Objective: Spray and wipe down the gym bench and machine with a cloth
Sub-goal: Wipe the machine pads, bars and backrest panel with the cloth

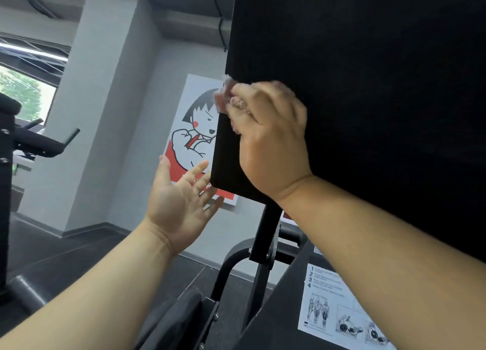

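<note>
My right hand [271, 139] grips a small white cloth [223, 94] and presses it against the left edge of a black pad [228, 162] on the gym machine. The cloth shows only as a blurred crumpled bit above my curled fingers. My left hand [181, 199] is held palm up, fingers spread and straight, just left of the pad's lower corner; its fingertips look close to the pad, and I cannot tell whether they touch it. A large black panel [368, 86] of the machine fills the upper right. No spray bottle is in view.
A black post and curved frame [263, 244] carry the pad below. An instruction sticker [339, 305] sits at the lower right. A cartoon poster [194, 128] hangs on the grey wall behind. Another black machine [31, 141] stands at the left, with dark flooring beneath it.
</note>
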Tool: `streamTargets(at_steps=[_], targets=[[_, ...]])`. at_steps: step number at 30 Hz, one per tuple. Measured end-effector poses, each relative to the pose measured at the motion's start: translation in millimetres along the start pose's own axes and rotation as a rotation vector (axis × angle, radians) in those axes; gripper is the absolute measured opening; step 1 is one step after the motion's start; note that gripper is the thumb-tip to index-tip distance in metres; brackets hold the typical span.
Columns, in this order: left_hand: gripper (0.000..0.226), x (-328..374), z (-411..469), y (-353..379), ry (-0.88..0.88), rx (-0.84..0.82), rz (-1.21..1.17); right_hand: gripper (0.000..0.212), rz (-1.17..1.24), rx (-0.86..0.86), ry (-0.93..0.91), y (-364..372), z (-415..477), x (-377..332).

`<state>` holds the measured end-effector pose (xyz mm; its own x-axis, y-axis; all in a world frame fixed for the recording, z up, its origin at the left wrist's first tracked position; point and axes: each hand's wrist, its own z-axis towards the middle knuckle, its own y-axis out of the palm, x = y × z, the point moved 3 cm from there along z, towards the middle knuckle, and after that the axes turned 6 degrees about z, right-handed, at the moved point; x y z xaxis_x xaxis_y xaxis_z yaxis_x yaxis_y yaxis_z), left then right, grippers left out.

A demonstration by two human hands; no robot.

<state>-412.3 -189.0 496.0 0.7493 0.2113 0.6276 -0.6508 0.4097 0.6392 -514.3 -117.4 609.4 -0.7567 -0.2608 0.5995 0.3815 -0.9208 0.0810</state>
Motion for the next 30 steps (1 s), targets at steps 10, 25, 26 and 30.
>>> streamTargets(at_steps=[10, 25, 26, 30], targets=[[0.071, -5, -25, -6, -0.019, 0.118, 0.156, 0.032, 0.041, -0.463, -0.326, 38, -91, -17], [0.017, -43, -70, 137, 0.570, 0.317, 0.958, 0.048, -0.030, -0.565, -0.329, -111, -137, 111], [0.018, -52, -71, 155, 0.608, 0.264, 0.997, 0.049, -0.048, -0.582, -0.322, -128, -141, 124], [0.021, -79, -74, 214, 0.710, 0.198, 1.098, 0.046, -0.173, -0.709, -0.301, -199, -163, 174]])
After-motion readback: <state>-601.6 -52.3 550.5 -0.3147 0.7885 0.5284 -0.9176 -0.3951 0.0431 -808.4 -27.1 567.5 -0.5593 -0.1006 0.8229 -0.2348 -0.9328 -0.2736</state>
